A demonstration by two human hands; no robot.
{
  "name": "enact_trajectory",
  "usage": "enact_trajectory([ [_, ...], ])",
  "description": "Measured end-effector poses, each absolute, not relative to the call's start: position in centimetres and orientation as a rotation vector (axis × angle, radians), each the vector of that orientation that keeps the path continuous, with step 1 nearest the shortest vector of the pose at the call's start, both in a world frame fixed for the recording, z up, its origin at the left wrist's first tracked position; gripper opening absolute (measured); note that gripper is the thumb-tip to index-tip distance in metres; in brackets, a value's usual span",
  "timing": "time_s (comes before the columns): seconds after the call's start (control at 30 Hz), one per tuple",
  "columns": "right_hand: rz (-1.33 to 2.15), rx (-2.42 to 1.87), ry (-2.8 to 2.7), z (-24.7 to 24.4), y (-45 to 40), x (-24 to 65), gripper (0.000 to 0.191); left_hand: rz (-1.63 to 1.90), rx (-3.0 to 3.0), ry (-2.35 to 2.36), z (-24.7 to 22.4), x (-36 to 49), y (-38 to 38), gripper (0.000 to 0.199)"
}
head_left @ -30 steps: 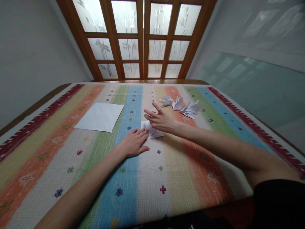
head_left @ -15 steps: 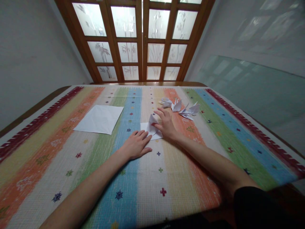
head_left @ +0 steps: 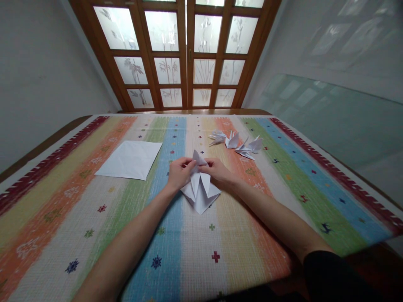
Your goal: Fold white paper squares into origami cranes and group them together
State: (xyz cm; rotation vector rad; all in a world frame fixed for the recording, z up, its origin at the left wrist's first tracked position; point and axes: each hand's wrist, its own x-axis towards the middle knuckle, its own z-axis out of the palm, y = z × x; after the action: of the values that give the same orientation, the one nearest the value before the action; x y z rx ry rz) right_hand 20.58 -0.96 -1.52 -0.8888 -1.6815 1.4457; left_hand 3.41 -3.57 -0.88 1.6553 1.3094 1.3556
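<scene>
**Folded paper pinched between both hands, its point toward the person**

The folded paper (head_left: pixel 205 183) sits midway between the left hand (head_left: pixel 180 173) and the right hand (head_left: pixel 218 171); neither is clearly nearer. Its long axis runs away from the person, from a broad near point to a narrow tip at the far end. The fingers close in from either side on the far half, each set drawn narrow and gripping the paper. The tip pokes up just beyond them, while the two narrow flaps and the wide base spread on the near side, below the fingers. Whether the base touches the striped cloth (head_left: pixel 195 251) on the counter (head_left: pixel 255 112) is hard to tell. A flat sheet (head_left: pixel 129 159) lies left of the left hand; paper birds (head_left: pixel 232 140) sit beyond the right hand.
</scene>
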Motion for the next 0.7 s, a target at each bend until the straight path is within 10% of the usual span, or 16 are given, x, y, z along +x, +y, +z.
enact_trajectory([
  [0.7, 1.155, -0.961, -1.478, -0.9, -1.8, 19.3, 0.031, 1.339, 1.559, 1.327, -0.4, 3.8, -4.6, 0.024],
])
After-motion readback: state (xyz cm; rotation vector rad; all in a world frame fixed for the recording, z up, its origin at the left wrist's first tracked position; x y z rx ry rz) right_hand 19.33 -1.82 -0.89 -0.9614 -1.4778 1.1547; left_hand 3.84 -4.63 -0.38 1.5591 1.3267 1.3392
